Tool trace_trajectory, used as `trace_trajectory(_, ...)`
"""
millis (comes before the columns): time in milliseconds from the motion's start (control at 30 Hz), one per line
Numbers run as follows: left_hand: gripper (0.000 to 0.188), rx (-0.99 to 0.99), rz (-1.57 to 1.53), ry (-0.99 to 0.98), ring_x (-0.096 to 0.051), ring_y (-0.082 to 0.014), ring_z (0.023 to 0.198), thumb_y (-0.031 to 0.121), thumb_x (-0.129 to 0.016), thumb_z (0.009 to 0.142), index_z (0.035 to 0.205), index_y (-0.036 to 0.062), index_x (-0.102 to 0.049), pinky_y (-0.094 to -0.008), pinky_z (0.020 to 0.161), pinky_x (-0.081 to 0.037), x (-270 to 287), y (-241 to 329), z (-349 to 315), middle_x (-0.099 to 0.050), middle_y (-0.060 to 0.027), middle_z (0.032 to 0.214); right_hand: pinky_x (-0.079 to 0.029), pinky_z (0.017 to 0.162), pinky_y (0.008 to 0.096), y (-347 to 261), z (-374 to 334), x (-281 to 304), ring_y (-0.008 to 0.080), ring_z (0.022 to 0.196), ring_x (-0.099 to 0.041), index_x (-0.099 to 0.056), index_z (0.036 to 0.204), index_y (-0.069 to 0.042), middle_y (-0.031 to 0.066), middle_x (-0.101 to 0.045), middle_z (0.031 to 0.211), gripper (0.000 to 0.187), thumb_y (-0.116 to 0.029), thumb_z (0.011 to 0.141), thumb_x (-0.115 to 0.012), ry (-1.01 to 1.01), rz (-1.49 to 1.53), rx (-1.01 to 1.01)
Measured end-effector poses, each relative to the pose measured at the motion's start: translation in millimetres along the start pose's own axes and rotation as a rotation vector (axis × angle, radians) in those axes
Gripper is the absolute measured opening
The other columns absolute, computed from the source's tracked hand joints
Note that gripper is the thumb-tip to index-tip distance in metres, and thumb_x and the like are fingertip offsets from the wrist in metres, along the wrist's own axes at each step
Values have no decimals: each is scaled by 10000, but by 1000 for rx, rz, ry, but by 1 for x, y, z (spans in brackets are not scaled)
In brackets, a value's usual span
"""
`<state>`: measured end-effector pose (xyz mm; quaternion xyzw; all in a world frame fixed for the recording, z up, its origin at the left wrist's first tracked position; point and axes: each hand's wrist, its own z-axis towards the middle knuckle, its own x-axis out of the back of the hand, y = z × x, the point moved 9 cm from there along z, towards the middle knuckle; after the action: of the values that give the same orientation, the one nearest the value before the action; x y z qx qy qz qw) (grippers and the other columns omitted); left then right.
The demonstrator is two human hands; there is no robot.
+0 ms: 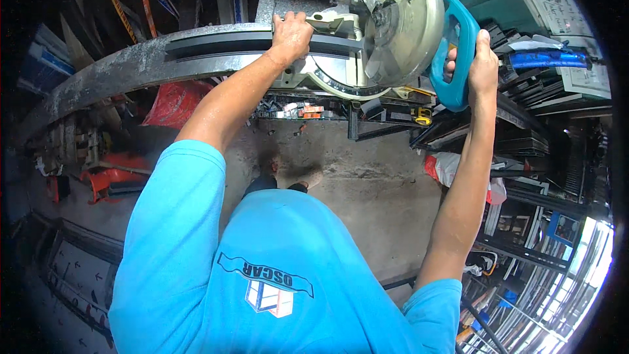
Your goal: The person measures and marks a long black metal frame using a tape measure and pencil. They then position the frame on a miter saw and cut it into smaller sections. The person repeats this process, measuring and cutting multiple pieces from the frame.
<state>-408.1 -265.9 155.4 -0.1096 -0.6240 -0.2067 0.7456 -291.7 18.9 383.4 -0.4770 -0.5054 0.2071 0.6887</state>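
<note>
A miter saw (406, 29) with a cream guard and a teal handle (466, 42) stands at the far side of the bench. My right hand (483, 65) is wrapped round that handle. A dark grey metal profile (223, 46) lies along the bench, its right end reaching the saw beside the blade guard. My left hand (292, 38) presses down on the profile and the saw's fence, fingers curled over the far side. The guard hides the blade, so I cannot tell whether it touches the profile.
A long dusty bench (124, 65) runs left from the saw. Metal lengths lean behind it. A red bag (175, 103) hangs under the bench. Racks of dark profiles (524, 137) line the right side. A yellow tape measure (422, 117) sits below the saw.
</note>
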Motion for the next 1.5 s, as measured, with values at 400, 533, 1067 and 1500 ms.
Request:
trace_trajectory(400, 279, 13, 34, -33, -591, -307, 1120, 209, -845, 685, 957, 158, -804, -576, 962, -429, 0, 1, 0, -627, -83, 1104, -534, 546, 335, 12, -13, -3, 186, 559, -654, -651, 921, 22, 114, -675, 713, 696, -551, 1084, -291, 31, -28, 32)
trace_trajectory(533, 297, 10, 34, -41, -594, -312, 1121, 219, -851, 679, 964, 150, -803, -598, 983, -424, 0, 2, 1, -628, -88, 1105, -533, 539, 337, 11, -16, -3, 190, 553, -655, -646, 924, 19, 116, -674, 714, 693, -552, 1083, -286, 39, -43, 58)
trace_trajectory(1067, 331, -11, 40, -13, -590, -297, 1121, 255, -867, 653, 967, 172, -806, -586, 959, -444, 1, 4, -2, -621, -87, 1120, -538, 520, 346, 18, -17, -3, 195, 552, -660, -643, 934, 26, 115, -670, 712, 705, -559, 1081, -279, 57, -41, 68)
trace_trajectory(1500, 331, 4, 54, -46, -584, -290, 1144, 277, -877, 674, 982, 179, -806, -578, 970, -441, 3, 4, -3, -620, -77, 1140, -533, 511, 353, 18, -20, -5, 197, 544, -658, -646, 1034, 43, 122, -667, 706, 704, -557, 1081, -281, 60, -30, 79)
